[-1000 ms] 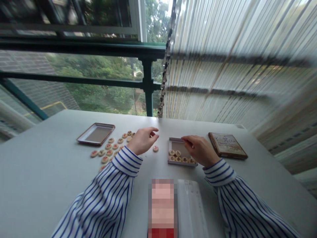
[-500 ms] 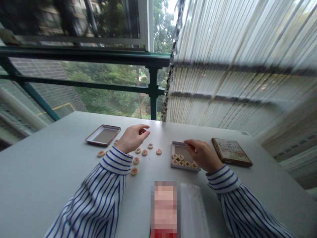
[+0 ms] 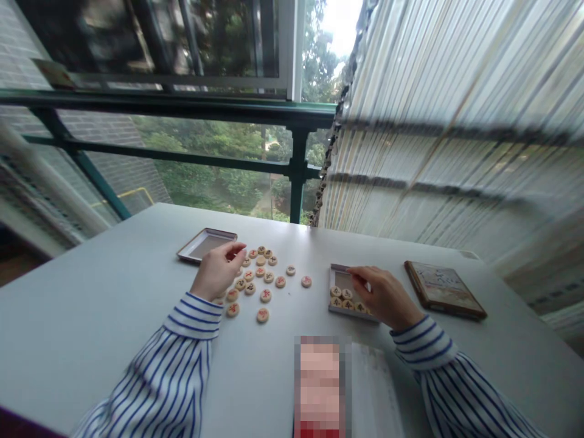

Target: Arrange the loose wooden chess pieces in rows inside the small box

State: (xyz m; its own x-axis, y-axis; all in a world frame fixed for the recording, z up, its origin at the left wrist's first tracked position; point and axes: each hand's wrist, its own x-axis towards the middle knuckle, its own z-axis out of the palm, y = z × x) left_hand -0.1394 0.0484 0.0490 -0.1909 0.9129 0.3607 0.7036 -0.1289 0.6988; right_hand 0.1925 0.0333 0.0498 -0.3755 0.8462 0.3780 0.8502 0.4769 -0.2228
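Several round wooden game pieces (image 3: 261, 274) with red and dark marks lie scattered on the grey table (image 3: 91, 316). My left hand (image 3: 218, 271) rests at the left edge of this scatter, fingers curled down over pieces, close to an empty shallow tray (image 3: 207, 244). My right hand (image 3: 382, 294) sits on the right side of a small open box (image 3: 340, 286) that holds a few pieces in rows; its fingers are pinched together at the box's far edge. What they pinch, if anything, is hidden.
A box lid (image 3: 444, 289) with a printed top lies right of the box. A translucent white case (image 3: 376, 395) and a blurred-out patch lie near me. A green railing (image 3: 182, 109) and hanging blinds (image 3: 456, 121) stand beyond the table's far edge.
My left hand has moved left from near the single piece beside the box to the scatter next to the tray. The view has swung left. My right hand stays at the box.
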